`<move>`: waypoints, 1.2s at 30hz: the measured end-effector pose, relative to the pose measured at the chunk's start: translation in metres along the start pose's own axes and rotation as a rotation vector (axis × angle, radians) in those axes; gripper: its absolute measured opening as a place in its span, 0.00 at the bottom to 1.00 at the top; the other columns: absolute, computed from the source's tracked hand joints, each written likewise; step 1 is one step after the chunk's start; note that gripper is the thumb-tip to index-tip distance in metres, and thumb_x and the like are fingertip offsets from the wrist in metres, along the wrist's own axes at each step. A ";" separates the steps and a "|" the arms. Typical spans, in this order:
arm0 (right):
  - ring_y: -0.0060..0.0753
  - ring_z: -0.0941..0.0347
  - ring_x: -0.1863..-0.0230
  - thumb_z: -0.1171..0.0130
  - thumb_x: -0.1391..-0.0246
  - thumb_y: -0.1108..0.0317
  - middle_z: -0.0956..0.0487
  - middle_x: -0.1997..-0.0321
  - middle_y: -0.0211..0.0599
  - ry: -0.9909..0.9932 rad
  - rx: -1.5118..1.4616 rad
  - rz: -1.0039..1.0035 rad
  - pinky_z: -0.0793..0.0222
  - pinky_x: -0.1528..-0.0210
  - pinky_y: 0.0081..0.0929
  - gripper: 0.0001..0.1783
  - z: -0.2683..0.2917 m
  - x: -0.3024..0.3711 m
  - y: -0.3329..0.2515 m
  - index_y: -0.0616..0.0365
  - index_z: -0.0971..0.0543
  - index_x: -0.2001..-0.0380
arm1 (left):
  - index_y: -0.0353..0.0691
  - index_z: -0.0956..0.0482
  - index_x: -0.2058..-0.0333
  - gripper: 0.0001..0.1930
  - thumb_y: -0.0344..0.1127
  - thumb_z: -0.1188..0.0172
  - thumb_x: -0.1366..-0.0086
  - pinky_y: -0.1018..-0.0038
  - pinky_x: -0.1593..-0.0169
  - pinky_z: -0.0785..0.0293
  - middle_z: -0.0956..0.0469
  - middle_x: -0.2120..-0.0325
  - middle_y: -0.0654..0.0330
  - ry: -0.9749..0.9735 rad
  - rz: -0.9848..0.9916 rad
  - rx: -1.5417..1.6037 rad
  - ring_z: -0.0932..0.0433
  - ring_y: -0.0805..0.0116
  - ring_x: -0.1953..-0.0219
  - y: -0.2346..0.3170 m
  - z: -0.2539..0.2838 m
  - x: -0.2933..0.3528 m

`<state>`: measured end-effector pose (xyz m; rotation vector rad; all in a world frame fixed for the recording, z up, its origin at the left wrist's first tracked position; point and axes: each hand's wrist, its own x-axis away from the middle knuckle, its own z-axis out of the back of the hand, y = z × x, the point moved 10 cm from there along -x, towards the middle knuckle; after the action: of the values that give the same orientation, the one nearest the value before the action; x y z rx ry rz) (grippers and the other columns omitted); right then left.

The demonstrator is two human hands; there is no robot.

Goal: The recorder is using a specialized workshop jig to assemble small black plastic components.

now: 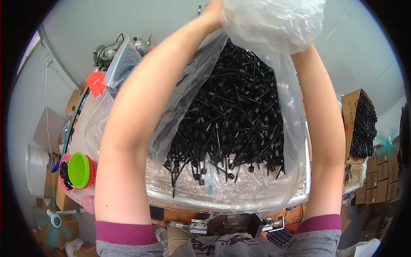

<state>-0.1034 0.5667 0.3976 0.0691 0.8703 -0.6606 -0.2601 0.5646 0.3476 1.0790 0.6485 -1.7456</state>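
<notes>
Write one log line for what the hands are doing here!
hands: both raised, gripping clear plastic bag | contents: black cable ties spilling down | below: plastic-lined tray

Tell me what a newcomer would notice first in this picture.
A heap of black plastic ties spills from a clear plastic bag at centre, gripped up top by the left hand; the right hand is hidden in it. Bright green bowls sit stacked at far left.
</notes>
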 end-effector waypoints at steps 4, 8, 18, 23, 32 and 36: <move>0.49 0.34 0.37 0.25 0.58 0.42 0.29 0.39 0.51 -0.064 0.025 0.055 0.36 0.36 0.46 0.53 -0.018 0.008 -0.018 0.58 0.37 0.35 | 0.44 0.36 0.33 0.45 0.49 0.26 0.47 0.47 0.33 0.39 0.35 0.36 0.43 -0.069 0.029 0.004 0.39 0.40 0.32 0.006 0.013 -0.006; 0.49 0.33 0.38 0.25 0.57 0.42 0.28 0.40 0.51 -0.147 0.067 0.081 0.35 0.37 0.46 0.52 -0.053 -0.001 -0.032 0.58 0.36 0.35 | 0.45 0.40 0.30 0.49 0.50 0.25 0.48 0.46 0.32 0.41 0.39 0.33 0.45 -0.082 0.032 -0.013 0.41 0.40 0.30 0.013 0.060 0.005; 0.48 0.32 0.40 0.25 0.56 0.43 0.27 0.41 0.50 -0.263 0.147 0.041 0.34 0.38 0.45 0.49 -0.118 -0.059 -0.038 0.58 0.34 0.37 | 0.31 0.58 0.26 0.61 0.56 0.27 0.43 0.50 0.25 0.56 0.52 0.29 0.34 -0.337 0.825 0.033 0.54 0.39 0.25 0.039 0.191 0.328; 0.47 0.31 0.41 0.26 0.55 0.44 0.26 0.42 0.49 -0.263 0.151 0.025 0.34 0.39 0.44 0.48 -0.104 -0.075 -0.030 0.58 0.34 0.37 | 0.19 0.64 0.29 0.68 0.58 0.25 0.45 0.56 0.23 0.61 0.61 0.29 0.26 -0.292 0.986 0.316 0.60 0.35 0.25 0.066 0.123 0.361; 0.46 0.30 0.42 0.26 0.54 0.45 0.25 0.44 0.49 -0.255 0.169 0.041 0.33 0.40 0.43 0.45 -0.001 -0.047 -0.034 0.58 0.32 0.39 | 0.29 0.64 0.27 0.64 0.59 0.27 0.43 0.48 0.24 0.60 0.67 0.30 0.24 -0.217 0.922 0.415 0.64 0.24 0.27 0.082 0.030 0.340; 0.46 0.29 0.43 0.26 0.54 0.46 0.25 0.44 0.48 -0.292 0.188 0.050 0.33 0.40 0.43 0.44 0.036 -0.007 -0.044 0.58 0.32 0.39 | 0.31 0.38 0.34 0.49 0.55 0.25 0.45 0.56 0.27 0.46 0.52 0.32 0.31 -0.291 0.954 0.597 0.46 0.34 0.30 0.057 0.025 0.337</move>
<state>-0.1067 0.5234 0.4357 0.1585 0.5225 -0.6847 -0.2716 0.3720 0.0649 1.2000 -0.5584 -1.1861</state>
